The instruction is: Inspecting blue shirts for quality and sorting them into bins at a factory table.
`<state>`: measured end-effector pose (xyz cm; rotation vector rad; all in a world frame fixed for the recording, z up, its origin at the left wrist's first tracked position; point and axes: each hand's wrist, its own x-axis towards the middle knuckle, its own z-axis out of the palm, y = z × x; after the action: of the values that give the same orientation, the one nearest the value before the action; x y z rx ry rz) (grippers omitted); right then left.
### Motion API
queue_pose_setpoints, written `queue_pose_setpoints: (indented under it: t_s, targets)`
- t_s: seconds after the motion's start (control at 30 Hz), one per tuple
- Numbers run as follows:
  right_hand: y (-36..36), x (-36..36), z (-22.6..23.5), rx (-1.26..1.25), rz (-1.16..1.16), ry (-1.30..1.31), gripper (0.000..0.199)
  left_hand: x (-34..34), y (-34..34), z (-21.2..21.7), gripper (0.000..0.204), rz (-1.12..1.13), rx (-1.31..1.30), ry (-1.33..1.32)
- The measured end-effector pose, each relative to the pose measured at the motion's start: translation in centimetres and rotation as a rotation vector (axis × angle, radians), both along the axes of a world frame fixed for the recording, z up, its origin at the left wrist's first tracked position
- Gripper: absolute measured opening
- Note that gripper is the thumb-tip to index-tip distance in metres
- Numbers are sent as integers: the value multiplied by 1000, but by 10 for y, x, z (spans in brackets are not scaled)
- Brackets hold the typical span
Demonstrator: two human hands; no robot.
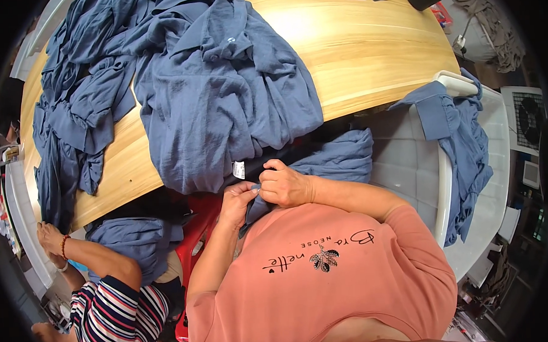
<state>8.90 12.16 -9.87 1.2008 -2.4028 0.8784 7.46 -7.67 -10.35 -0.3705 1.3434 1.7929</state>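
Close to my body, just below the table's edge, my left hand (236,202) pinches a bit of blue cloth between thumb and fingertip. My right hand (285,184) is right beside it, fingers curled round the same blue garment (255,212), part of which hangs down between my wrists. Most of what the right fingers grip is hidden. In front of both hands, a large blue collared shirt (193,107) spreads over the table and droops past its edge. A small white label (238,170) shows at its hem, just above my left hand.
The wooden table (366,53) curves across the front. More blue garments (91,111) are heaped at its left. On the right, blue cloth (460,140) drapes over a white-edged bin (445,195). At lower left, a co-worker in a striped top (125,309) handles cloth. A red chair (194,228) stands between us.
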Motion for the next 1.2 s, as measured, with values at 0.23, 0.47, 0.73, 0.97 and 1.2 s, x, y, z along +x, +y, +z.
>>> queue_pose_setpoints:
  t_s: [0.23,0.47,0.73,0.97,1.2]
  targets:
    - [-6,-1,-7,-77,-74,18,9,13,10,-1,10,186,10,75]
    - [-2,3,-8,-128,-126,-248,12,21,12,0,16,109,-111,194]
    - [3,1,-3,-194,-86,-591,10,21,11,1,13,119,-110,240]
    - [2,0,-7,-312,-170,-1066,17,19,9,7,12,7,-285,521]
    - [0,2,-4,-226,-150,-528,21,23,10,11,13,-16,-505,871]
